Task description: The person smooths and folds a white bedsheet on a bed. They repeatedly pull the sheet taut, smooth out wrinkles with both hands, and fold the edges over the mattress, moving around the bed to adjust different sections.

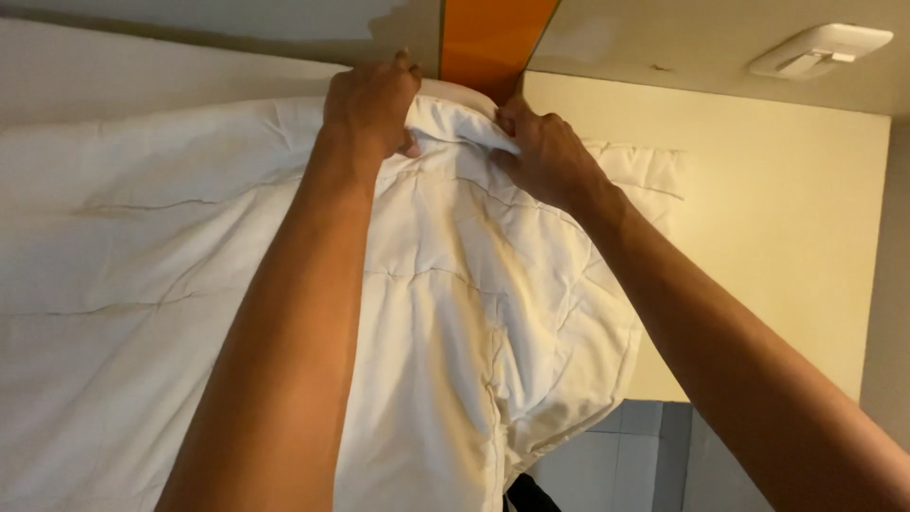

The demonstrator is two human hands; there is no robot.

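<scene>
White quilt (455, 313) under both hands

- The white quilted duvet (171, 284) fills the left and centre, blocking any passage there.
- An orange panel (488, 38) and the ceiling (682, 43) close in just above both hands.
- Open room lies right, before the cream wall (787, 228).

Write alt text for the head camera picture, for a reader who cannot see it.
Two bare hands grip the top edge of a white quilted duvet held up high: the left hand and the right hand bunch the fabric close together. Behind stand a cream wall and an orange panel; a white fixture sits on the ceiling.
</scene>
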